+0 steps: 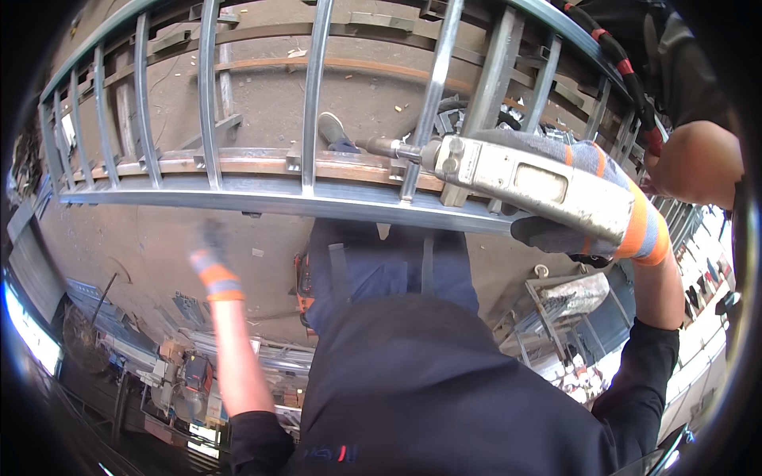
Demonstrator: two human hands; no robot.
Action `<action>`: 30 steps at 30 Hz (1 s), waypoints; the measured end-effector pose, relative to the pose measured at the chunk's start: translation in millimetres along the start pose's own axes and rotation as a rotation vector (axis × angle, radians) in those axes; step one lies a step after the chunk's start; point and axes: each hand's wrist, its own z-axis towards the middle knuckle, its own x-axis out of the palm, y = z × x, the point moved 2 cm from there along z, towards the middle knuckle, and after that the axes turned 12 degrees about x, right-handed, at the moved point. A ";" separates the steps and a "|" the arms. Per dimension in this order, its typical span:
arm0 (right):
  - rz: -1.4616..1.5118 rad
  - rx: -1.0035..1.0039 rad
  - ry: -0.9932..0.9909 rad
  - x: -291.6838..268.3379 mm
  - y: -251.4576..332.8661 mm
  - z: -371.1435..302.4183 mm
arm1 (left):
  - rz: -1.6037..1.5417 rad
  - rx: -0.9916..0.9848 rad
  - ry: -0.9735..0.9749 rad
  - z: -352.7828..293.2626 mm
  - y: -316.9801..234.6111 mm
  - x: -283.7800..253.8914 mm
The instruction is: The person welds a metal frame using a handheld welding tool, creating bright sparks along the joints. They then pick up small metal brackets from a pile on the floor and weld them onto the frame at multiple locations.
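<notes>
A pale, box-bodied welding gun is in my right hand, which wears a grey and orange glove. My fingers wrap its far side and the thumb lies along the near side. The gun's dark tapered nozzle points left, above a rung of a silver metal frame. That frame looks like a ladder, with a long near rail and several square-tube rungs. My left hand, gloved alike, is off the near rail at the left. Motion blurs its fingers, and I see nothing in it.
Beneath the frame run brown metal support bars. A grey shoe shows between the rungs. Another person's bare arm is at the right, near a black cable with red bands. A metal stand is on the floor lower right.
</notes>
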 end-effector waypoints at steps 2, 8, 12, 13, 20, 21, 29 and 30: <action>0.301 0.196 0.077 10.4 -1.2 17.1 | -0.189 0.165 -0.208 81.5 -47.7 -56.5; 0.186 -0.017 0.141 2.7 -14.9 50.7 | 0.118 0.128 -0.548 206.8 -149.4 -18.2; 0.089 -0.054 0.213 -2.2 -31.4 66.4 | 0.272 0.137 -0.684 179.2 -160.5 31.8; 0.047 -0.111 0.180 -3.4 -35.2 70.7 | 0.293 0.136 -0.699 172.9 -162.1 42.6; 0.108 0.097 0.320 27.4 -51.4 109.8 | 0.372 0.084 -0.862 149.7 -170.2 62.0; 0.133 0.102 0.340 32.5 -50.4 114.3 | 0.376 0.066 -0.878 149.4 -168.2 58.9; 0.165 0.090 0.399 61.5 -44.6 136.4 | 0.250 0.064 -0.764 165.3 -156.0 32.2; 0.168 0.046 0.373 65.9 -43.6 138.3 | 0.233 0.055 -0.765 165.3 -155.8 32.0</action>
